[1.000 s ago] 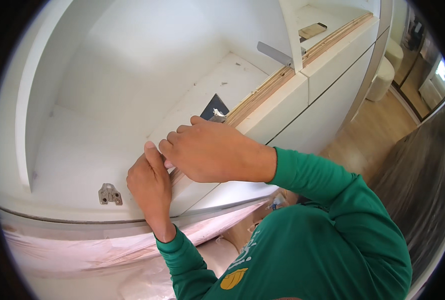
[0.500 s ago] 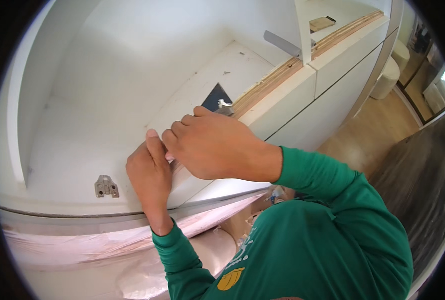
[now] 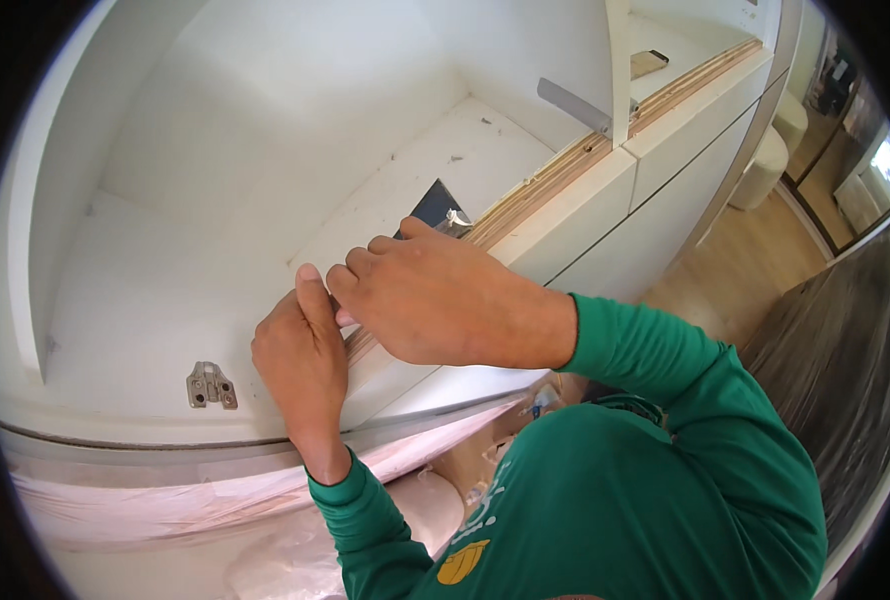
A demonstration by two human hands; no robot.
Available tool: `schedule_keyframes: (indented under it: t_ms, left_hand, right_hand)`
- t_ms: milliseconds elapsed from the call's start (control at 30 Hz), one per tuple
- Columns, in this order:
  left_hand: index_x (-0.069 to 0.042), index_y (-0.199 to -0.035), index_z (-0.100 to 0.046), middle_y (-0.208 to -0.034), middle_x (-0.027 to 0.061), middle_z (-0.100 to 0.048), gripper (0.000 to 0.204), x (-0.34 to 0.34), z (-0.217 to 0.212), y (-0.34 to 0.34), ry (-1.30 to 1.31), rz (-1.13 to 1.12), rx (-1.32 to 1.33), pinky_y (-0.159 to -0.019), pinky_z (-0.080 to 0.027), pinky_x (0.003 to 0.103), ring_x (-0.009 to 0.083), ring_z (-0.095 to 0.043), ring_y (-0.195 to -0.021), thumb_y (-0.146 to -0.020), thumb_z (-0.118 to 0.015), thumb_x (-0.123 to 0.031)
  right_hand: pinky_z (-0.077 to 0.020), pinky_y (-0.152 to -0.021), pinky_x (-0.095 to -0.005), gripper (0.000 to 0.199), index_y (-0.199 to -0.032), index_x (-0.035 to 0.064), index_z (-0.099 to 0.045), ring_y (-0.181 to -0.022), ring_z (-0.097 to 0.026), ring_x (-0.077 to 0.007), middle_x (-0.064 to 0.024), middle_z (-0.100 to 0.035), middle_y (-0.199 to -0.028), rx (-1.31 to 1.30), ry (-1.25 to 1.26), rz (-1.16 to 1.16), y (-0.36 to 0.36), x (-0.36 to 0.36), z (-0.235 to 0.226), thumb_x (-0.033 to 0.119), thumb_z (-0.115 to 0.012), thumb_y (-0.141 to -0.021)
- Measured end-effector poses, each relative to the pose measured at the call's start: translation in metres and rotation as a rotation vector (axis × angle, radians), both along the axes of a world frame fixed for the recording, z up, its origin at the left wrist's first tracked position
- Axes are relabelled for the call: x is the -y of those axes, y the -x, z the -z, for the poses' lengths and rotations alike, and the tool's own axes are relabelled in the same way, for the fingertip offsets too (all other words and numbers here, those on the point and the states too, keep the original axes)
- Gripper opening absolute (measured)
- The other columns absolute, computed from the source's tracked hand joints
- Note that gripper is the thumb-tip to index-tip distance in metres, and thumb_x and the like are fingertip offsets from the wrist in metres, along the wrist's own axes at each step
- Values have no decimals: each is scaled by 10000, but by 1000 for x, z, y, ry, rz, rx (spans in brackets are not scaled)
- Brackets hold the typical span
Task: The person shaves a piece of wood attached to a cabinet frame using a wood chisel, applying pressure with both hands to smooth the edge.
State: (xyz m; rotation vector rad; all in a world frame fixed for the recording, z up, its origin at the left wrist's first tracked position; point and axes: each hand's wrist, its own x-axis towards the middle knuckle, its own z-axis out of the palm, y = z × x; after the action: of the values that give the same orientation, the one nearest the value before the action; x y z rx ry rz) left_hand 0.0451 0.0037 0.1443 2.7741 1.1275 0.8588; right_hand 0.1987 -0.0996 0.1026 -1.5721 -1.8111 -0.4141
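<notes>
Both my hands are closed close together over the cabinet's front edge. My right hand [image 3: 445,295], back upward, grips a flat-bladed scraper [image 3: 433,204]; its dark blade shows beyond the knuckles, and its handle is hidden. A pale curled shaving [image 3: 458,218] sits at the blade. Against the right fingers, my left hand [image 3: 300,340] is closed with its thumb up, seemingly around the handle end, though its fingers are mostly hidden. Under the hands and to the right runs a rough strip of bare layered wood [image 3: 540,195] along the white front edge.
A metal hinge plate [image 3: 211,386] lies on the cabinet floor left of my hands. A grey metal flap arm [image 3: 573,106] sticks out by the upright divider [image 3: 620,70]. A phone-like tan slab [image 3: 649,63] lies beyond it. Pink-white plastic sheeting [image 3: 215,500] hangs below the edge.
The view has shifted slightly, so the cabinet sits a little lower. Both hands keep the same grip, and the shaving at the blade has changed shape.
</notes>
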Motion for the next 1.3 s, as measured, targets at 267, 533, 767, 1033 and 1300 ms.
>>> schedule_keyframes:
  t_ms: [267, 533, 767, 1033, 1300]
  left_hand:
    - [13, -734, -664, -656, 213, -634, 699, -5, -6, -5, 0, 17, -66, -611, -443, 526, 440, -546, -598, -1228, -427, -420]
    - [-15, -729, -700, -654, 171, -672, 690, 2, -1, -1, 27, 36, 11, -619, -476, 509, 409, -590, -595, -1226, -436, -413]
    - [-12, -710, -658, -663, 177, -661, 691, 0, -4, -4, -28, 7, 6, -600, -463, 500, 407, -575, -586, -1229, -426, -404]
    - [-6, -711, -645, -655, 190, -634, 693, -6, -1, -6, -41, 5, -65, -597, -440, 519, 416, -555, -580, -1232, -417, -400]
    - [-10, -724, -654, -663, 179, -643, 653, 4, 2, -1, -1, 87, 68, -608, -458, 514, 427, -554, -591, -1222, -457, -383]
  right_hand:
    - [-516, -788, -421, 235, -1028, 38, -669, -844, -707, -269, -84, -697, -865, 32, -2, 12, -3, 2, -2, 266, -648, -1082]
    - [-492, -782, -414, 219, -1025, 39, -671, -850, -697, -261, -76, -694, -885, 9, -8, -11, 0, 6, 1, 252, -663, -1073]
    - [-508, -814, -423, 196, -1076, 26, -680, -921, -719, -275, -89, -717, -946, -1, 77, -19, -5, 3, -10, 221, -667, -1070]
    - [-523, -813, -433, 214, -1052, 24, -677, -902, -723, -281, -90, -720, -909, -25, 49, -3, -6, 1, -5, 237, -661, -1070]
    - [-471, -772, -426, 254, -1017, 40, -661, -863, -697, -267, -81, -693, -877, 1, 8, -14, 1, 8, 0, 285, -649, -1085]
